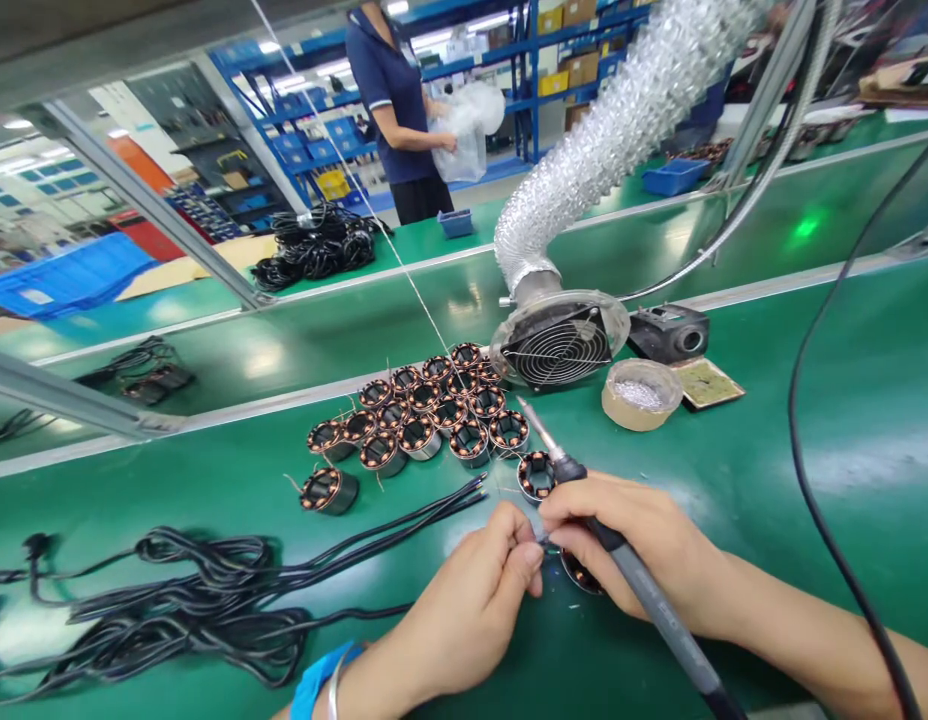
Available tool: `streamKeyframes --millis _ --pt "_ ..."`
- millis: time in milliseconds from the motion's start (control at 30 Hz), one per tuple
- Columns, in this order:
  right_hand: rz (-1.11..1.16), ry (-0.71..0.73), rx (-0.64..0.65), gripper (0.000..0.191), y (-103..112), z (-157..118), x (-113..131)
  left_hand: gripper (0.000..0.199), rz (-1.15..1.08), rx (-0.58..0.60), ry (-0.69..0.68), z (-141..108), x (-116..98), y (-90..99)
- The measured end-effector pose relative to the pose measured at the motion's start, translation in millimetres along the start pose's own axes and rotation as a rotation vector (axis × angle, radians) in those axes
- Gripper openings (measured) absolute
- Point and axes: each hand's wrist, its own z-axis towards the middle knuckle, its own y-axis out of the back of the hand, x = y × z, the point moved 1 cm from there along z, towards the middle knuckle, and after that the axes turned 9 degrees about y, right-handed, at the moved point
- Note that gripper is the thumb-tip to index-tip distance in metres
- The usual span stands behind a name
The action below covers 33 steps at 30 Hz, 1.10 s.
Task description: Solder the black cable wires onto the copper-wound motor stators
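Observation:
My right hand [636,540] is closed round a soldering iron [644,590], whose metal tip points up and left. Thumb and forefinger of my left hand [479,595] are pinched beside the right fingertips; what they hold is too small to make out. Under my right fingers lies a partly hidden stator [580,572], and another stator [537,474] sits just beyond them. Several copper-wound stators [420,436] stand grouped farther back. Black cables [201,600] lie coiled at the left, with stripped ends [475,482] near my left hand.
A fan [560,348] on a foil duct [584,150] stands behind the stators. To its right are a round tub [642,393], a sponge tray [708,383] and a black holder [670,333]. A dark cord [801,450] hangs at right. A person [396,110] holds plastic bags beyond the bench.

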Motion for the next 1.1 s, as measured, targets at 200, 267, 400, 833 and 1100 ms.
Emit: streamKeyframes --millis 200,267,400,833,1100 --pt "0.024 -0.010 0.044 0.022 -5.6 -3.6 -0.6 0.031 -0.432 0.132 0.032 10.2 18.9 -9.4" --pt "0.017 -0.027 0.005 0.023 -8.2 -4.2 -0.3 0.037 -0.638 0.221 0.085 13.3 22.7 -13.7" --pt "0.033 -0.059 -0.063 0.023 -10.4 -3.1 -0.1 0.036 -0.752 0.193 0.150 14.6 21.6 -17.7" --pt "-0.020 -0.146 -0.175 0.035 24.7 -40.1 17.3 0.035 -0.737 -0.028 0.173 13.2 16.8 -24.2" --pt "0.033 -0.242 -0.307 0.013 26.7 -38.3 15.5 0.037 -0.736 -0.039 0.180 14.0 15.5 -26.4"
